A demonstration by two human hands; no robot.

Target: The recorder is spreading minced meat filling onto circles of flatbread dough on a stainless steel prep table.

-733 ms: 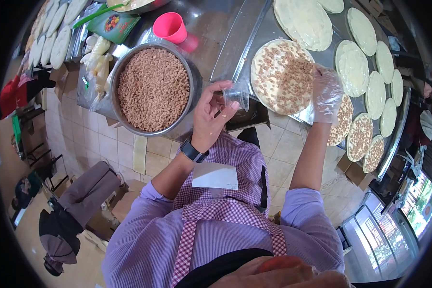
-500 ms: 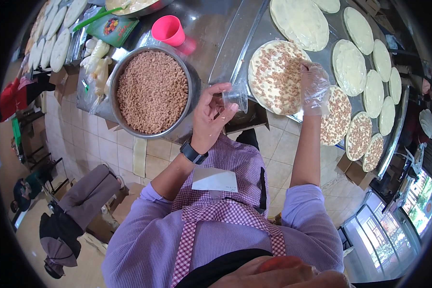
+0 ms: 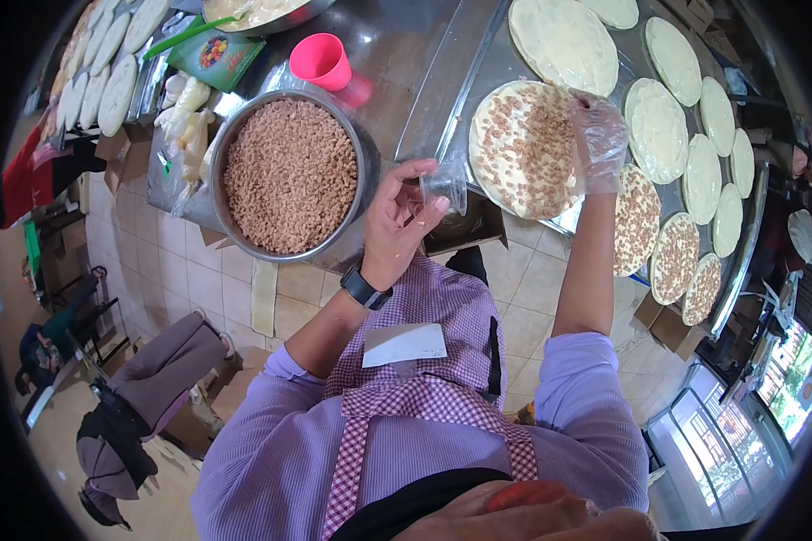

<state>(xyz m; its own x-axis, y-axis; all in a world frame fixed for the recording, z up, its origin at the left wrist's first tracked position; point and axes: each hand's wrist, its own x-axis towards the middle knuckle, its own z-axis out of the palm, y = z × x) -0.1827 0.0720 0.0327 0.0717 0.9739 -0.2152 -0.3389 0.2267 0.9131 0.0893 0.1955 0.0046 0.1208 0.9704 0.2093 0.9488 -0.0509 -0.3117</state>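
Note:
My left hand [image 3: 397, 225] is closed round a small clear plastic cup [image 3: 444, 187], tilted on its side in front of the table edge. My right hand [image 3: 597, 140], in a clear plastic glove, is over the right edge of a round flat dough base [image 3: 492, 122] spread with cream and scattered with brown crumbly bits [image 3: 534, 135]. Its fingers are bent together and point down at the topping; what they hold, if anything, is hidden. To the left stands a round metal pan [image 3: 221, 212] full of the same brown bits [image 3: 289, 176].
Topped rounds [image 3: 675, 257] lie at the near right; cream-coated rounds [image 3: 656, 128] lie beyond. A pink cup [image 3: 320, 61], a green packet [image 3: 215, 52] and a bowl [image 3: 298, 13] of pale mixture stand at the back left. A cardboard box [image 3: 465, 227] sits below the table edge.
My right hand has shifted slightly up and to the right along the edge of the round. My left hand keeps its hold on the cup.

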